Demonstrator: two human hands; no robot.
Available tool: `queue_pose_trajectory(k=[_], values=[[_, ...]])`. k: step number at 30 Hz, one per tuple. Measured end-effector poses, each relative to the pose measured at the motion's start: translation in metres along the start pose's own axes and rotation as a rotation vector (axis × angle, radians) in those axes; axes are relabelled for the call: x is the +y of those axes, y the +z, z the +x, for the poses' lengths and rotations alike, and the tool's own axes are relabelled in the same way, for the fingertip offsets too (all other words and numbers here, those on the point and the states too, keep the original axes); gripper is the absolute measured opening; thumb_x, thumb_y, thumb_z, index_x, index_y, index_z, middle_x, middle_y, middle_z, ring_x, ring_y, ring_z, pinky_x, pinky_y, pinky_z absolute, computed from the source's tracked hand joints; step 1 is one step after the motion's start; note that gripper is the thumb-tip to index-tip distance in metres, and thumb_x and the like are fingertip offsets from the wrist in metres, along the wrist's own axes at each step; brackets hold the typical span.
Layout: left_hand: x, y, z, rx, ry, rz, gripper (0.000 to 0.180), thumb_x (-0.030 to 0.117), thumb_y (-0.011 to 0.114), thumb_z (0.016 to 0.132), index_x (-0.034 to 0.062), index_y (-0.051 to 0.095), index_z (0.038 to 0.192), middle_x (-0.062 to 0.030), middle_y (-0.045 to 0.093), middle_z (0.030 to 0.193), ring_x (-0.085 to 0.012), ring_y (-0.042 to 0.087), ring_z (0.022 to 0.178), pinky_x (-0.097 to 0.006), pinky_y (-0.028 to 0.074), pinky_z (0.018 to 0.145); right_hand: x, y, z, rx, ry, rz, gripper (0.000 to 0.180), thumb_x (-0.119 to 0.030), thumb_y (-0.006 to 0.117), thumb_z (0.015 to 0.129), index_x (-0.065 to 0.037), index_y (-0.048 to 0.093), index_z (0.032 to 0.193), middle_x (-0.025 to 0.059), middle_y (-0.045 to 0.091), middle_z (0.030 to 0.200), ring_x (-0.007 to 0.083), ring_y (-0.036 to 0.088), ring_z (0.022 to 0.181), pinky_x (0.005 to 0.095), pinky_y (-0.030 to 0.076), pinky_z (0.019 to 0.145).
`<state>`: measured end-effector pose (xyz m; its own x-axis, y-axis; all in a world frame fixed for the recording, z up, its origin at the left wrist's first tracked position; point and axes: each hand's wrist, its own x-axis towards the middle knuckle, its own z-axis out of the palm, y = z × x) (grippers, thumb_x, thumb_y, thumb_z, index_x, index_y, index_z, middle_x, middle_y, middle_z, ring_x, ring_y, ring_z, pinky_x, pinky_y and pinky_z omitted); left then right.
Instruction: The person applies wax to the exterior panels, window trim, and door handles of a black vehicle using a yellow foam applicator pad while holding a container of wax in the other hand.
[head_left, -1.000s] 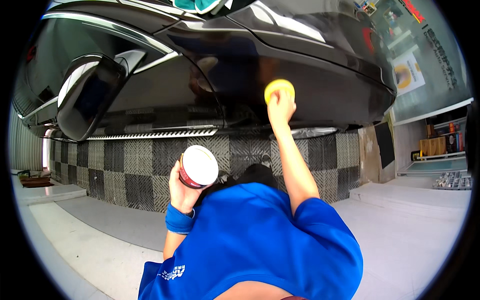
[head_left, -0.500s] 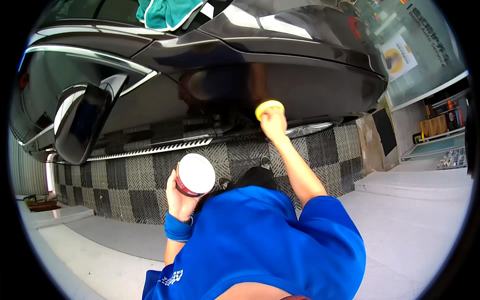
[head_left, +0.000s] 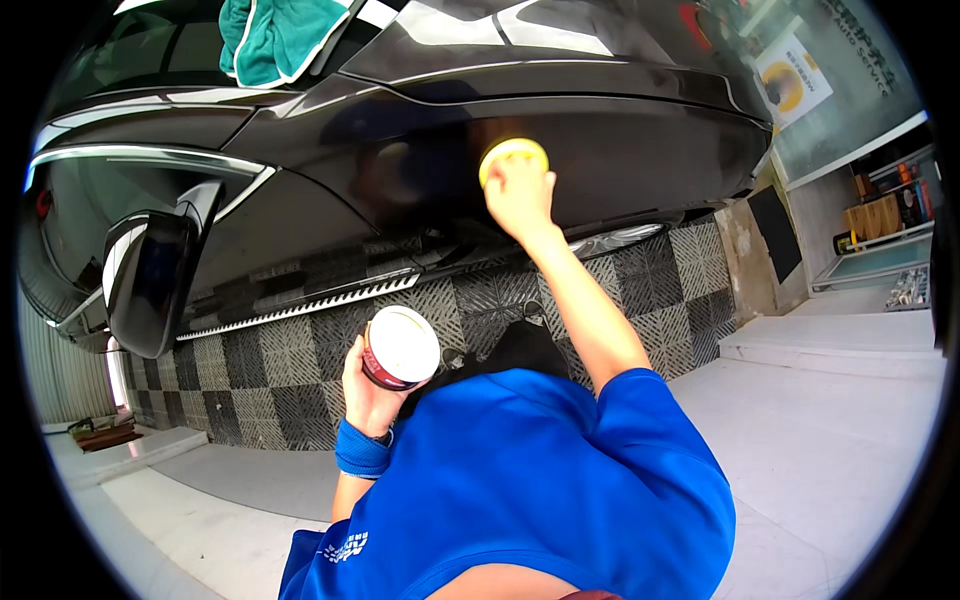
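My right hand (head_left: 519,195) presses a round yellow applicator pad (head_left: 513,154) flat against the glossy black car door (head_left: 640,140). My left hand (head_left: 367,385), with a blue wristband below it, holds a round dark red tin of pale wax (head_left: 399,348) with its open face turned up, near my chest. The pad is partly covered by my fingers. A black side mirror (head_left: 150,275) juts out at the left.
A green cloth (head_left: 275,35) lies on the car near the top. Grey and black checkered floor tiles (head_left: 300,350) run under the car. A raised white floor (head_left: 840,340) steps up at the right, with shelves and a poster behind.
My right hand has slid the yellow pad across the door panel while the view tilted upward, bringing the green cloth into sight. The tin stays in my left hand.
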<state>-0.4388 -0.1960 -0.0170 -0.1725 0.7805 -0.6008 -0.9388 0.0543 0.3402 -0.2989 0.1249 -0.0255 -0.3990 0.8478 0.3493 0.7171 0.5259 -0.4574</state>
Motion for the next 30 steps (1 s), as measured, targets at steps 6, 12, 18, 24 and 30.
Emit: queue_pose_trajectory(k=[6, 12, 18, 24, 30], values=[[-0.009, 0.019, 0.007, -0.036, -0.017, 0.003, 0.058, 0.052, 0.044, 0.100, 0.0184, 0.046, 0.147, -0.0107, 0.049, 0.150, -0.0353, 0.047, 0.136, -0.064, 0.040, 0.106, 0.053, -0.008, -0.004, 0.183, 0.252, 0.084, 0.021, -0.023, 0.058, 0.084, -0.009, 0.073, 0.077, 0.0105, 0.071, 0.086, 0.0334, 0.068, 0.083, 0.0520, 0.047, 0.066], [-0.018, 0.037, 0.015, -0.031, -0.016, -0.020, 0.054, 0.049, 0.041, 0.102, 0.0175, 0.048, 0.146, -0.0102, 0.050, 0.149, -0.0339, 0.047, 0.137, -0.060, 0.040, 0.108, 0.095, 0.016, -0.043, 0.110, 0.081, 0.145, 0.020, -0.019, 0.057, 0.083, -0.009, 0.071, 0.075, 0.0082, 0.070, 0.086, 0.0289, 0.067, 0.091, 0.0508, 0.048, 0.074], [-0.033, 0.053, 0.020, -0.017, -0.013, 0.032, 0.056, 0.050, 0.042, 0.102, 0.0172, 0.047, 0.146, -0.0106, 0.049, 0.150, -0.0340, 0.047, 0.137, -0.060, 0.041, 0.108, 0.109, -0.004, -0.034, 0.149, 0.082, 0.125, 0.013, -0.023, 0.063, 0.084, -0.013, 0.072, 0.086, 0.0102, 0.068, 0.097, 0.0323, 0.062, 0.101, 0.0508, 0.045, 0.076], [-0.049, 0.071, 0.026, -0.003, -0.007, 0.033, 0.058, 0.050, 0.042, 0.102, 0.0152, 0.046, 0.147, -0.0109, 0.049, 0.150, -0.0339, 0.047, 0.137, -0.060, 0.041, 0.108, 0.150, -0.038, -0.006, 0.321, 0.325, 0.074, 0.020, -0.025, 0.060, 0.087, -0.012, 0.071, 0.097, 0.0089, 0.069, 0.096, 0.0334, 0.062, 0.099, 0.0518, 0.043, 0.077], [-0.067, 0.101, 0.034, -0.028, 0.019, 0.037, 0.056, 0.049, 0.042, 0.102, 0.0153, 0.047, 0.146, -0.0105, 0.050, 0.149, -0.0332, 0.048, 0.135, -0.058, 0.042, 0.108, 0.180, -0.038, -0.026, -0.090, 0.302, 0.126, 0.022, -0.026, 0.060, 0.083, -0.010, 0.073, 0.075, 0.0097, 0.071, 0.085, 0.0316, 0.066, 0.086, 0.0478, 0.042, 0.071]])
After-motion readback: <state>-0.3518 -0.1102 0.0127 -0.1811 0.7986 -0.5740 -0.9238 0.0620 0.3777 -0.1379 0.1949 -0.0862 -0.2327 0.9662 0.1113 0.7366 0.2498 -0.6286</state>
